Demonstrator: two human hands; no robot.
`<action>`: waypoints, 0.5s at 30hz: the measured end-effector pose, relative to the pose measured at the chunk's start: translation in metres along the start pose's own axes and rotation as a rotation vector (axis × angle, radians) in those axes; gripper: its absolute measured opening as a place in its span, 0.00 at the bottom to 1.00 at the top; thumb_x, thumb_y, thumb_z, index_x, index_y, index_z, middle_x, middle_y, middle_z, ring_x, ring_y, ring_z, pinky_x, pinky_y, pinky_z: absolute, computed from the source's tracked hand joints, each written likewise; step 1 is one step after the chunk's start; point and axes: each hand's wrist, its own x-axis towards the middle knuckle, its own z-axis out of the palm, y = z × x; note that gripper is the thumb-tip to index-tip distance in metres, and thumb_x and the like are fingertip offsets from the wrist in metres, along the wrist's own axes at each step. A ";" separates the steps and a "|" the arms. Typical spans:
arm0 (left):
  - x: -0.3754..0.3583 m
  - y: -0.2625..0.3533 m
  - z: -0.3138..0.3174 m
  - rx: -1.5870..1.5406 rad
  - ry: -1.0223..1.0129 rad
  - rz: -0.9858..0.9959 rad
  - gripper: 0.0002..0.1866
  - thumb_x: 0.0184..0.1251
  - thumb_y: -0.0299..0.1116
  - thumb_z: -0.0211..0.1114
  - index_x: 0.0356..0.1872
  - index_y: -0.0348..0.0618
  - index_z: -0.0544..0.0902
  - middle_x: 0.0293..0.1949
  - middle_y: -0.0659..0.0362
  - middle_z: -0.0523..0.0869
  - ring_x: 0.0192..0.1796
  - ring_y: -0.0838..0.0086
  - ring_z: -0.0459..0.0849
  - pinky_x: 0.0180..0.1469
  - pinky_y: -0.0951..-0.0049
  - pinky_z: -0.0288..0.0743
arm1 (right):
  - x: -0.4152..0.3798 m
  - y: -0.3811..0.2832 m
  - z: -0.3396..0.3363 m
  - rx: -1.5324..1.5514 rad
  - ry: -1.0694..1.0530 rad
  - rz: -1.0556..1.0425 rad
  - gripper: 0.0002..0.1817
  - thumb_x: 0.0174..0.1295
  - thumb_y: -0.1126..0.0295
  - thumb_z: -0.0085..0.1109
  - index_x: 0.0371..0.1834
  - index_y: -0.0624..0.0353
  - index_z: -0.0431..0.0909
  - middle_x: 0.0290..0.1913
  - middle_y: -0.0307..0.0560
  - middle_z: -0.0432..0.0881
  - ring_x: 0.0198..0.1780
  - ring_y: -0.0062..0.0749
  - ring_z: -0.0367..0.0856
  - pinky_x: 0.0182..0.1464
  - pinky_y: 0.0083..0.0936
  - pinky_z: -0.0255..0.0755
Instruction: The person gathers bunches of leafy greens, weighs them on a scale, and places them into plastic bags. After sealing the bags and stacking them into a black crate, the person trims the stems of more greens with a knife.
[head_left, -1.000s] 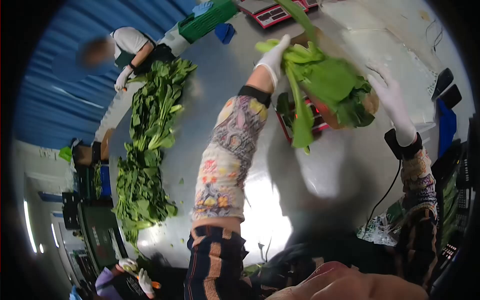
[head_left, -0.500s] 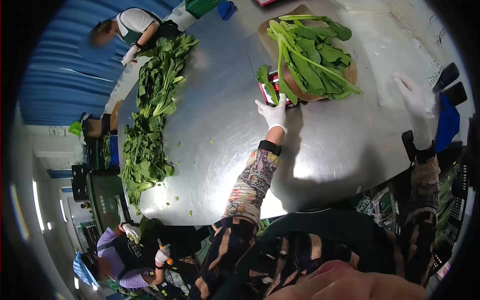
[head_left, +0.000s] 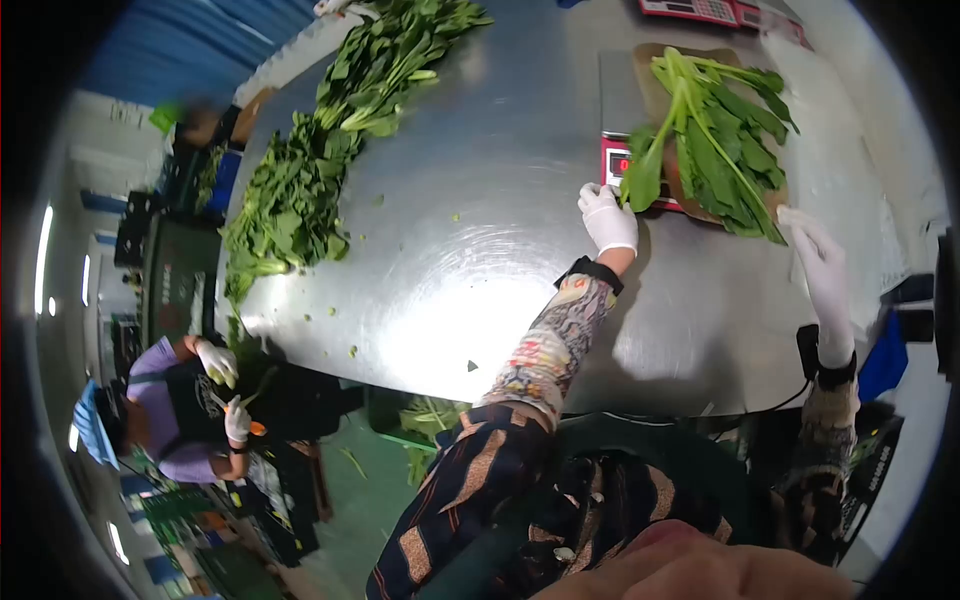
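Observation:
Leafy greens with long pale stems (head_left: 722,150) lie across a brown tray (head_left: 655,85) over a red digital scale (head_left: 616,152), whose lit display is partly covered by a leaf (head_left: 645,172). At the scale's near edge, my gloved left hand (head_left: 608,220) has its fingers bent together at that leaf's tip and seems to pinch it; the exact contact is small. To the right of the greens, my gloved right hand (head_left: 822,265) is stretched out with nothing in it. Its fingertips come close to the lower leaf ends.
A long pile of leafy greens (head_left: 290,195) runs along the left side of the metal table (head_left: 480,200). More red scales (head_left: 700,10) stand at the far edge. A co-worker (head_left: 165,410) in gloves handles greens at lower left. A green crate (head_left: 385,415) sits below the table edge.
The view has shifted, so the table contents appear elsewhere. My right hand has come nearer to the greens. My left hand's fingers, spread before at the scale, are now drawn together by the leaf.

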 end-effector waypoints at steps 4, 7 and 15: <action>0.019 -0.029 -0.043 -0.428 -0.054 -0.058 0.09 0.54 0.26 0.66 0.36 0.40 0.76 0.31 0.58 0.77 0.33 0.73 0.76 0.38 0.74 0.72 | 0.004 -0.023 0.003 -0.095 0.007 0.088 0.10 0.64 0.77 0.50 0.42 0.68 0.80 0.48 0.47 0.80 0.53 0.29 0.76 0.57 0.22 0.66; 0.040 -0.056 -0.084 -0.759 0.012 -0.162 0.09 0.58 0.22 0.63 0.39 0.41 0.75 0.27 0.68 0.72 0.28 0.86 0.69 0.31 0.82 0.67 | 0.008 -0.035 0.012 -0.084 -0.002 0.098 0.10 0.62 0.78 0.51 0.42 0.68 0.80 0.47 0.47 0.80 0.53 0.29 0.76 0.57 0.22 0.66; 0.053 -0.060 -0.117 -0.988 0.097 -0.174 0.20 0.63 0.23 0.60 0.57 0.36 0.70 0.40 0.61 0.78 0.34 0.85 0.74 0.34 0.84 0.73 | 0.074 -0.070 0.089 -0.394 -0.243 -0.267 0.14 0.58 0.80 0.53 0.47 0.63 0.78 0.50 0.50 0.79 0.54 0.40 0.75 0.58 0.28 0.67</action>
